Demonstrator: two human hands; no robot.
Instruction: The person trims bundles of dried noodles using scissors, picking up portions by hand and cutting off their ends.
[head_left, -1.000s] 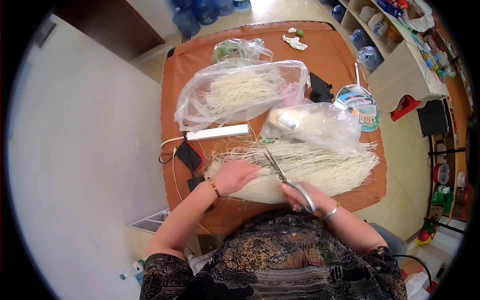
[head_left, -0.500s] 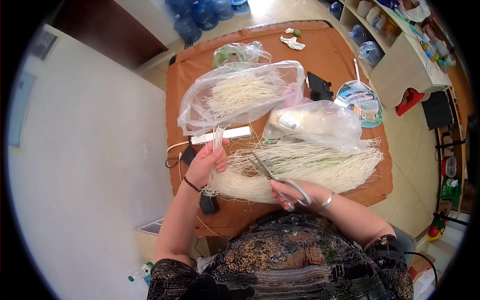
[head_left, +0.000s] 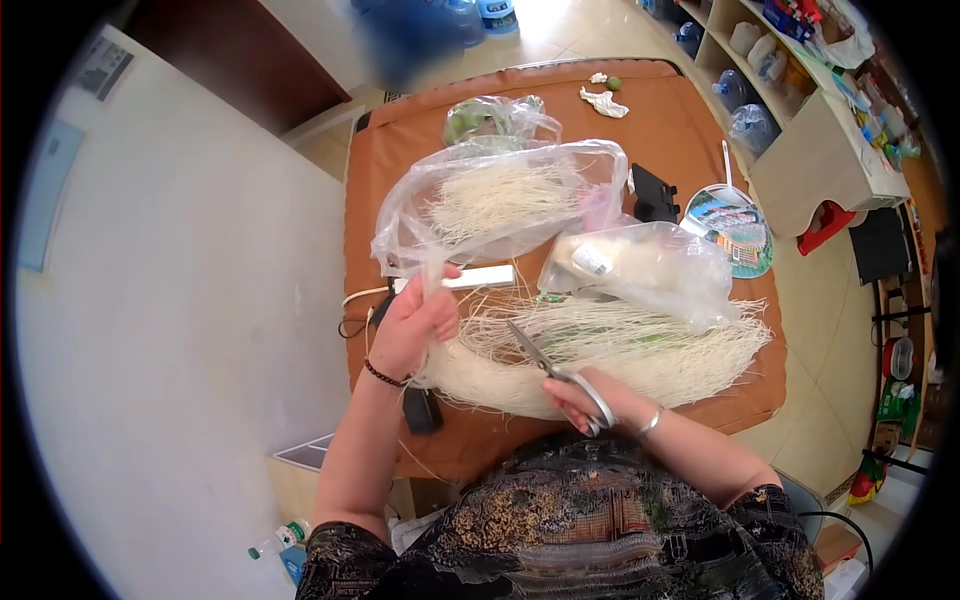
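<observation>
Left hand, left of center in the frame, is closed around a gathered bundle of thin pale strands, whose upper end projects above the fist. A dark beaded bracelet encircles the left wrist. A black case lies just below this hand on the brown table. To the upper right of the left hand, a white bar lies beneath the lower edge of a clear bag containing shorter strands. A smaller bag with green contents is located above it. The long strand pile extends across the table from below the left hand to the right, in the lower center of the frame. Scissors are positioned over the pile, tips directed toward the upper left. Right hand, at lower center, is closed on the scissor handles; a silver bangle encircles its wrist. A filled plastic bag rests against the upper side of the pile. At upper right are a black holder and a round fan, handle pointing upward.
</observation>
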